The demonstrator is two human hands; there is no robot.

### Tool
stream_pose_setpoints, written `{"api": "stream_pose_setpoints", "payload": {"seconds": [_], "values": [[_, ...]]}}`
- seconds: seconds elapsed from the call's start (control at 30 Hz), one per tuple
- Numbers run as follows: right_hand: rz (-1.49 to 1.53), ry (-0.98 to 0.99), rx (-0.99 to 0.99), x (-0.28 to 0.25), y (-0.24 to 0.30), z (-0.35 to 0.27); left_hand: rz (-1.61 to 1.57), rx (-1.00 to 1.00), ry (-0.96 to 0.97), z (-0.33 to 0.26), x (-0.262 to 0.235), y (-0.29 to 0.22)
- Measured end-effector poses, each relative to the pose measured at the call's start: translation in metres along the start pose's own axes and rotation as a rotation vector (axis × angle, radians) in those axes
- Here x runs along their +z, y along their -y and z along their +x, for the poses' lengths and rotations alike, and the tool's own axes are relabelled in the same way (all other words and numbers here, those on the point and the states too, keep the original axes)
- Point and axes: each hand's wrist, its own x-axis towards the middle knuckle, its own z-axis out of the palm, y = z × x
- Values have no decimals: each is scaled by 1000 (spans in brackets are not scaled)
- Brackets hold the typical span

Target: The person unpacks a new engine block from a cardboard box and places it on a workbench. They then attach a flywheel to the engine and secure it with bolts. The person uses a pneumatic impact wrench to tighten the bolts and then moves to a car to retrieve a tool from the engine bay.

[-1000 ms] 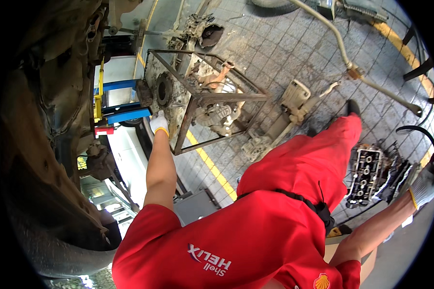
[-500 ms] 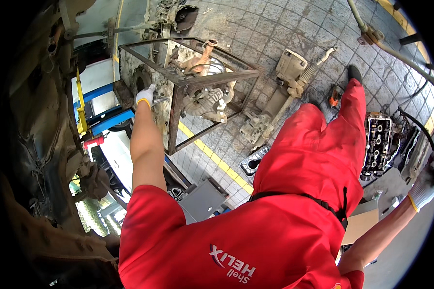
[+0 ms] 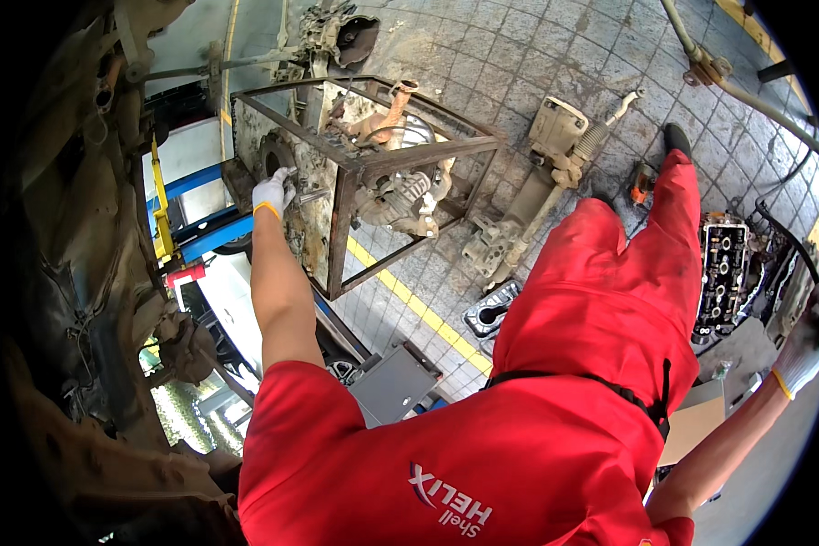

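Observation:
My left hand (image 3: 272, 192), in a white glove, reaches out to the near side of a rusty metal frame (image 3: 408, 151). A greasy gearbox assembly (image 3: 399, 191) sits inside the frame. The fingers are closed on a thin silvery tool (image 3: 308, 194) that points into the frame by a round opening (image 3: 273, 155). My right hand (image 3: 799, 350), also gloved, is far out at the right rim against a dark edge; its grip is hidden. My red overalls (image 3: 601, 309) fill the lower middle.
A grey steering rack part (image 3: 555, 136) and a cylinder head (image 3: 723, 273) lie on the tiled floor. A yellow floor line (image 3: 419, 305) runs under the frame. A lifted car's underside (image 3: 73, 237) is on the left, with blue lift arms (image 3: 211, 238). A grey box (image 3: 393, 382) sits below.
The view has swung so the frame sits higher and more central. My left hand stays at the frame's near side. My right arm stays stretched out to the right.

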Motion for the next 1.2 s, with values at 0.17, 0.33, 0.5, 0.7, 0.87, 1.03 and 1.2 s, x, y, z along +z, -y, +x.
{"api": "stream_pose_setpoints", "payload": {"seconds": [0.17, 0.33, 0.5, 0.7, 0.87, 1.03, 1.2], "values": [[452, -49, 150, 5, -10, 5, 12, 246, 137, -72, -17, -48], [408, -26, 173, 9, -21, 10, 46, 594, 158, -183, -4, -100], [271, -42, 138, 11, -26, 7, 212, 761, 82, -278, -3, -133], [343, -40, 164, 4, -37, 10, 113, 872, 119, -336, -3, -139], [417, -23, 180, 1, -42, 12, 1, 853, 190, -351, -3, -133], [387, -8, 165, 13, -35, 6, 73, 886, 144, -330, -18, -115], [-1001, 239, -298, 11, -49, 8, -253, 705, -59, -232, -49, -66]]}}
